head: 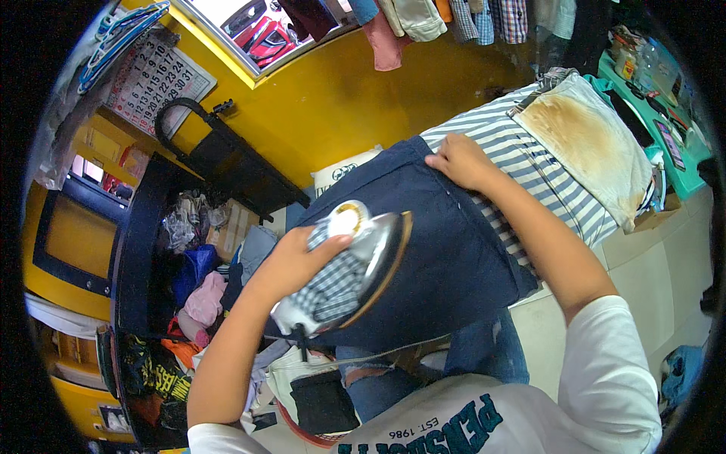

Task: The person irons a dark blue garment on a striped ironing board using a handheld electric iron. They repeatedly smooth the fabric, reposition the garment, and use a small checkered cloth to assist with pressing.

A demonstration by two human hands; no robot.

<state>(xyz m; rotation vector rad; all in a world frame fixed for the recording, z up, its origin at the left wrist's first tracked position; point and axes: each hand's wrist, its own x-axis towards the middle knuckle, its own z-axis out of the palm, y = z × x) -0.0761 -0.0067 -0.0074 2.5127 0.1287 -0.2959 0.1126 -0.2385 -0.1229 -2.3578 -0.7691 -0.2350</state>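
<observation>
My left hand (289, 264) grips an electric iron (377, 255) by its handle, which is wrapped in checkered cloth. A round white and gold dial sits near the iron's front. The iron is tilted, its soleplate edge facing right; whether it touches the fabric I cannot tell. Beneath it a navy blue garment (454, 272) lies spread over a padded surface with a striped cover (482, 122). My right hand (462, 162) has its fingers curled on the garment's far right edge. A pale power cord (391, 353) runs below the garment's near edge.
A white cloth with brown scorch marks (584, 127) lies at the pad's right end. Beyond it, a green table (689, 176) carries bottles and a phone. Piled clothes (204, 298) fill a dark shelf at left. A red basket (295, 423) with clothes stands by my legs.
</observation>
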